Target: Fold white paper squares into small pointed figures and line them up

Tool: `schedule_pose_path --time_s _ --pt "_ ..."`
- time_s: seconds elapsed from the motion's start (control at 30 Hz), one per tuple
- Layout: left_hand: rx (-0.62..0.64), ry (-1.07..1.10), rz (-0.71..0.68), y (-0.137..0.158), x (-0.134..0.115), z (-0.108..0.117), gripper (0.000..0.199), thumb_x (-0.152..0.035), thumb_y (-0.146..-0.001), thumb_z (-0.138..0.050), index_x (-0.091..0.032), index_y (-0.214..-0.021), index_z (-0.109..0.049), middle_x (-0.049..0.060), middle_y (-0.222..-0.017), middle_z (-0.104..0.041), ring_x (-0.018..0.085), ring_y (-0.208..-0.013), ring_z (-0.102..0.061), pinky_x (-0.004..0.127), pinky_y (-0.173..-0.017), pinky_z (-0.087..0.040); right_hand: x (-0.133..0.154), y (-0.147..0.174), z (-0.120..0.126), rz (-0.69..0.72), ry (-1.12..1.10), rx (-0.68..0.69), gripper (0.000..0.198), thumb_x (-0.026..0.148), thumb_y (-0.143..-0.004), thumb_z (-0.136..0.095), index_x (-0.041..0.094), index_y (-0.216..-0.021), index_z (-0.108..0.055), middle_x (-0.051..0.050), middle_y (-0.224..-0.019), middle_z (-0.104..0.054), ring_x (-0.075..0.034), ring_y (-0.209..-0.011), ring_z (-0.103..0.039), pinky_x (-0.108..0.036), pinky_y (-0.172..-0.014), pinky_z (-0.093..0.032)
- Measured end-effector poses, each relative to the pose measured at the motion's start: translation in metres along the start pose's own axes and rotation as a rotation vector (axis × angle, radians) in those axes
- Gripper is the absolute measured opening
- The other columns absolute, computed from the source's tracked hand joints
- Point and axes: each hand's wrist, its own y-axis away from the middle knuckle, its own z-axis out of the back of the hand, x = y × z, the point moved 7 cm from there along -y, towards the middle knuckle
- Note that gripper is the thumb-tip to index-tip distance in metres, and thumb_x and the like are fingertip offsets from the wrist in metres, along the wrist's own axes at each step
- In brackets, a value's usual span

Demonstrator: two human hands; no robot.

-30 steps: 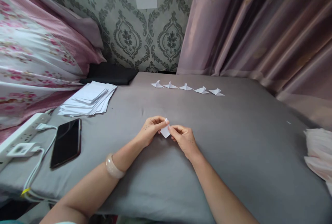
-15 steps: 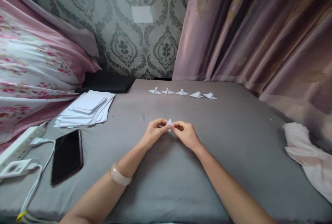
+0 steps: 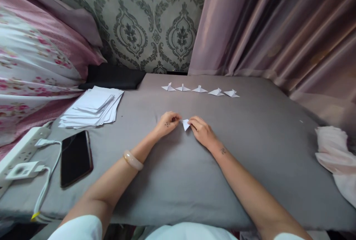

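Note:
A small white piece of folded paper (image 3: pixel 186 124) shows as a downward-pointing triangle between my hands. My right hand (image 3: pixel 202 131) pinches its right side between thumb and fingers. Close by on the left, my left hand (image 3: pixel 167 122) has its fingers curled together, fingertips beside the paper's upper left corner. Whether they touch that corner or hold anything is too small to tell. Farther back on the grey cloth (image 3: pixel 178 180) stands a row of several folded white paper figures (image 3: pixel 199 89) with pointed sides.
At the left lies a stack of white paper sheets (image 3: pixel 89 108), with a black folded item (image 3: pixel 114 76) behind. Nearer are a phone (image 3: pixel 76 159) and a white power strip (image 3: pixel 26 154) with cables. Pale crumpled fabric (image 3: pixel 333 151) lies right. Curtains (image 3: pixel 250 25) hang behind.
Both hands held the paper before, its point upward; now the point faces down. My left fingers have drawn slightly apart from my right hand. The view has tilted down.

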Motion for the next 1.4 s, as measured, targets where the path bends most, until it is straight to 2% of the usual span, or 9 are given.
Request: schedule_pose_path --time_s 0.07,0.13,0.4,0.6,0.77,0.93,1.13,1.27,1.4 --pt "0.098 -0.062 -0.063 0.0 -0.007 -0.011 0.026 -0.009 -0.073 -0.051 -0.016 -0.088 -0.071 0.006 -0.078 -0.062 0.018 -0.075 -0.053 0.032 -0.076 -0.043 0.002 0.002 0.003 -0.002 0.011 0.003 0.029 0.01 -0.087 -0.044 0.021 -0.103 -0.066 -0.009 -0.107 -0.064 -0.02 -0.103 -0.058 -0.035 -0.091 -0.046" --pt "0.135 -0.104 -0.113 0.0 -0.011 -0.016 0.029 -0.008 -0.073 -0.05 -0.017 -0.093 -0.071 0.007 -0.084 -0.062 0.02 -0.081 -0.053 0.034 -0.08 -0.043 0.002 0.003 0.005 -0.028 0.021 -0.001 0.033 0.006 -0.083 -0.044 0.021 -0.103 -0.066 -0.009 -0.109 -0.063 -0.02 -0.104 -0.057 -0.036 -0.092 -0.046" --pt "0.173 -0.141 -0.168 0.008 -0.011 -0.018 0.026 -0.014 -0.08 -0.054 -0.017 -0.1 -0.069 0.01 -0.093 -0.061 0.021 -0.083 -0.053 0.036 -0.082 -0.043 0.002 0.006 0.012 -0.132 0.028 0.014 0.034 0.01 -0.079 -0.049 0.022 -0.107 -0.065 -0.009 -0.109 -0.061 -0.023 -0.102 -0.056 -0.039 -0.092 -0.046" --pt "0.175 -0.134 -0.15 0.007 -0.009 -0.019 0.022 -0.019 -0.083 -0.056 -0.017 -0.101 -0.069 0.01 -0.093 -0.061 0.022 -0.086 -0.053 0.035 -0.081 -0.043 0.006 0.004 0.014 -0.166 0.022 -0.001 0.024 0.017 -0.082 -0.053 0.022 -0.102 -0.067 -0.009 -0.107 -0.063 -0.024 -0.101 -0.056 -0.04 -0.09 -0.046" --pt "0.156 -0.092 -0.091 0.003 -0.006 -0.018 0.017 -0.023 -0.086 -0.055 -0.018 -0.092 -0.07 0.009 -0.09 -0.062 0.021 -0.085 -0.054 0.033 -0.079 -0.042 -0.002 0.002 0.014 -0.208 -0.032 -0.055 0.018 0.024 -0.088 -0.052 0.021 -0.09 -0.069 -0.008 -0.102 -0.065 -0.022 -0.098 -0.057 -0.038 -0.088 -0.047" --pt "0.149 -0.076 0.022 -0.001 -0.003 -0.018 0.017 -0.024 -0.084 -0.055 -0.016 -0.081 -0.069 0.007 -0.08 -0.058 0.019 -0.077 -0.053 0.032 -0.075 -0.042 -0.018 -0.001 0.009 -0.291 -0.089 -0.108 0.017 0.025 -0.086 -0.054 0.02 -0.08 -0.07 -0.007 -0.098 -0.065 -0.02 -0.094 -0.06 -0.037 -0.087 -0.046" --pt "0.153 -0.079 0.06 -0.001 0.001 -0.016 0.023 -0.012 -0.076 -0.05 -0.017 -0.085 -0.07 0.007 -0.089 -0.058 0.02 -0.087 -0.053 0.033 -0.078 -0.044 -0.025 -0.004 0.004 -0.322 -0.1 -0.096 0.016 0.026 -0.084 -0.055 0.021 -0.078 -0.069 -0.006 -0.097 -0.065 -0.019 -0.091 -0.06 -0.036 -0.086 -0.046" --pt "0.109 0.001 0.138 -0.003 0.007 -0.01 0.03 -0.007 -0.07 -0.046 -0.018 -0.086 -0.07 0.005 -0.09 -0.057 0.016 -0.077 -0.053 0.03 -0.073 -0.046 -0.026 -0.004 0.005 -0.328 -0.083 -0.097 0.014 0.027 -0.083 -0.057 0.021 -0.078 -0.069 -0.006 -0.098 -0.066 -0.02 -0.092 -0.06 -0.036 -0.087 -0.046" --pt "0.081 0.038 0.164 -0.003 0.006 -0.009 0.026 -0.011 -0.072 -0.05 -0.018 -0.087 -0.071 0.004 -0.089 -0.058 0.015 -0.075 -0.053 0.03 -0.072 -0.046 -0.023 -0.004 0.005 -0.324 -0.069 -0.091 0.014 0.027 -0.084 -0.056 0.021 -0.079 -0.068 -0.006 -0.098 -0.065 -0.02 -0.093 -0.06 -0.036 -0.087 -0.046"
